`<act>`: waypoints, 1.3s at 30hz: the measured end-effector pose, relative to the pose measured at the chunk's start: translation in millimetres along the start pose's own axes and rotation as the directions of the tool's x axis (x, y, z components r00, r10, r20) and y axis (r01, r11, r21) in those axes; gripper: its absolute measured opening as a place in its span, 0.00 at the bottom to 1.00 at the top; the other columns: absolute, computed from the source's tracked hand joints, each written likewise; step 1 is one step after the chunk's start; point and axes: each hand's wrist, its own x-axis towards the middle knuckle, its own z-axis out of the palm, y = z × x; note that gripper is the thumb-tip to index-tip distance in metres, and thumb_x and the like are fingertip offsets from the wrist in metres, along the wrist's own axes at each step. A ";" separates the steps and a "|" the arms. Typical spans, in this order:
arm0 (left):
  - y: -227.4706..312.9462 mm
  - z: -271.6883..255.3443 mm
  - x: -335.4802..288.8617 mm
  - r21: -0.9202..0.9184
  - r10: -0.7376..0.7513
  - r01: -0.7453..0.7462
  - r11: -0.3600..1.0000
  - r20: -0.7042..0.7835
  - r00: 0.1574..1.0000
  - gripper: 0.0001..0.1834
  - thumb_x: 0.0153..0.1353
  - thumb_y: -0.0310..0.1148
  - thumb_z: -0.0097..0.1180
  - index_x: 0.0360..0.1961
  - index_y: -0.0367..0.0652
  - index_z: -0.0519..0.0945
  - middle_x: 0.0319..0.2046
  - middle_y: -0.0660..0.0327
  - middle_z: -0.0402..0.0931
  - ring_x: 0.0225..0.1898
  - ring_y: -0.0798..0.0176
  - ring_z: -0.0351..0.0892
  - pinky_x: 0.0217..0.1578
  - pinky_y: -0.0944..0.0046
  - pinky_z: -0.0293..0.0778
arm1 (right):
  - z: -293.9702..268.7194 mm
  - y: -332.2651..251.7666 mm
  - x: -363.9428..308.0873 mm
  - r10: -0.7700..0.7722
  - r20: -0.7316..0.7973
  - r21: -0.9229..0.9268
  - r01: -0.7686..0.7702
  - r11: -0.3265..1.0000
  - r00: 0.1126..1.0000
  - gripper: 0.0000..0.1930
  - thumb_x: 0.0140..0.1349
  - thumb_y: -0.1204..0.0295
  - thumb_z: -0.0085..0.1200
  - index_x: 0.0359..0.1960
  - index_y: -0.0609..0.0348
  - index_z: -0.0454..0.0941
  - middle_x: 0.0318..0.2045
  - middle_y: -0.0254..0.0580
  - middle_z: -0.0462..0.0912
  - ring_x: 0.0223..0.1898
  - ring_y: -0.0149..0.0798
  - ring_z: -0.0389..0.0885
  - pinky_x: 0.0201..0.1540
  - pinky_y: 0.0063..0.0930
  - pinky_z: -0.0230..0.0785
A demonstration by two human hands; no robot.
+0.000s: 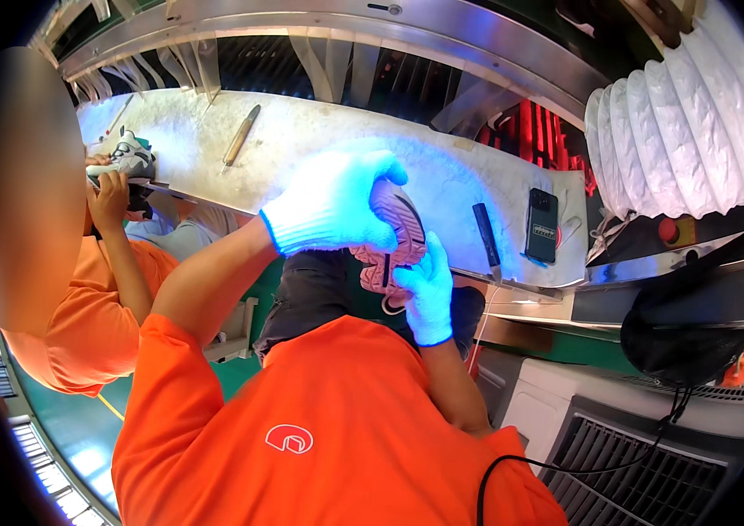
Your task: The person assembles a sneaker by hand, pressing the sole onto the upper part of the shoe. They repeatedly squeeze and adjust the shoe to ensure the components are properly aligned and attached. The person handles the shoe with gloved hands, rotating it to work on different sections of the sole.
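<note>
Holding the pink-soled sneaker at approx. 12 o'clock from the orange shirt, gloved L hand curls fingers partway round its upper end; R hand pinches the lower. Firm, even grips w/o twisting prob. work best.

Pink shoe, held sole-out between two gloved hands.
Its ridged pink underside, crossed by dark curved bands on the broader upper part, faces the camera; the shoe stands lengthwise, tilted slightly, narrowing at the middle, with a small pale loop at the lower end. The left hand covers its upper left side, the right hand its lower right; its upper is mostly hidden.
</note>
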 end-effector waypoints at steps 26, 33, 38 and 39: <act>-34.7 147.9 -114.0 -0.933 -0.518 0.359 0.012 0.302 0.800 0.40 0.58 0.32 0.84 0.69 0.37 0.77 0.58 0.52 0.84 0.61 0.57 0.86 0.61 0.52 0.86 | -24.3 13.9 -8.4 0.053 0.100 0.169 -0.069 0.983 0.994 0.17 0.78 0.79 0.53 0.65 0.62 0.78 0.56 0.44 0.87 0.57 0.42 0.89 0.64 0.43 0.84; -14.1 151.1 -83.6 -0.912 -0.574 0.342 0.228 0.158 0.803 0.28 0.59 0.28 0.84 0.57 0.34 0.83 0.48 0.58 0.88 0.50 0.67 0.87 0.53 0.60 0.88 | -4.0 6.3 -33.4 -0.119 -0.140 -0.259 0.079 0.962 0.983 0.31 0.68 0.84 0.66 0.73 0.61 0.73 0.51 0.34 0.83 0.52 0.33 0.85 0.59 0.34 0.80; -33.6 149.1 -90.1 -0.787 -0.442 0.377 0.487 0.150 0.884 0.25 0.51 0.31 0.89 0.46 0.38 0.86 0.41 0.60 0.90 0.42 0.70 0.87 0.45 0.60 0.87 | 3.1 -66.2 -46.3 -0.526 0.051 -0.425 0.495 0.758 0.849 0.64 0.55 0.50 0.88 0.84 0.68 0.59 0.78 0.53 0.71 0.80 0.50 0.71 0.83 0.52 0.63; -31.6 147.1 -92.6 -0.768 -0.437 0.386 0.510 0.155 0.886 0.25 0.51 0.32 0.89 0.45 0.38 0.86 0.40 0.60 0.90 0.42 0.70 0.87 0.45 0.61 0.86 | 13.5 -79.7 -39.8 -0.477 0.143 -0.464 0.484 0.742 0.867 0.67 0.50 0.36 0.85 0.82 0.70 0.63 0.77 0.57 0.73 0.79 0.53 0.73 0.82 0.51 0.66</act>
